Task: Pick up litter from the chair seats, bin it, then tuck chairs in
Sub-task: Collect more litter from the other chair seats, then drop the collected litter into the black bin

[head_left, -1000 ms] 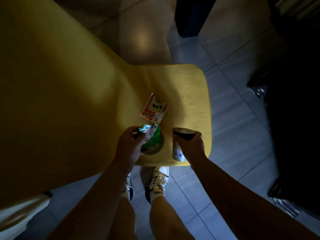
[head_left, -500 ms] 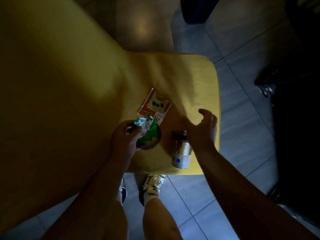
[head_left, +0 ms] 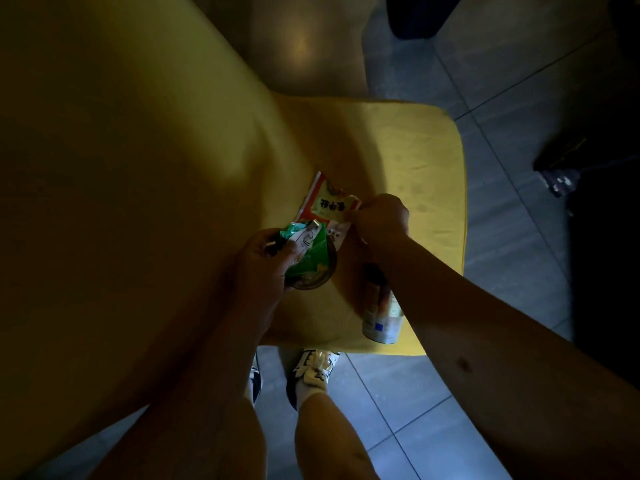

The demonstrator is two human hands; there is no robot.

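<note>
1. The step in hand was gathering litter from the yellow chair seat (head_left: 408, 150); nothing had gone to a bin yet, and no bin could be made out in the dim view.
2. The left hand (head_left: 265, 261) had its fingers curled round a green wrapper (head_left: 310, 251), with a round lid-like piece (head_left: 317, 277) under it, low over the near part of the seat.
3. The right hand (head_left: 379, 218) had its fingers closed in a pinch on the right edge of a red and white packet (head_left: 323, 206), which lay flat on the seat just beyond the green wrapper.
4. A can (head_left: 381, 311) stood upright near the front edge of the seat, partly hidden by the right forearm and held by neither hand.
5. Next, I judge, the packet needed lifting clear, perhaps passed to the left hand, so the right could take the can.
6. Binning and tucking the chair in remained.
</note>
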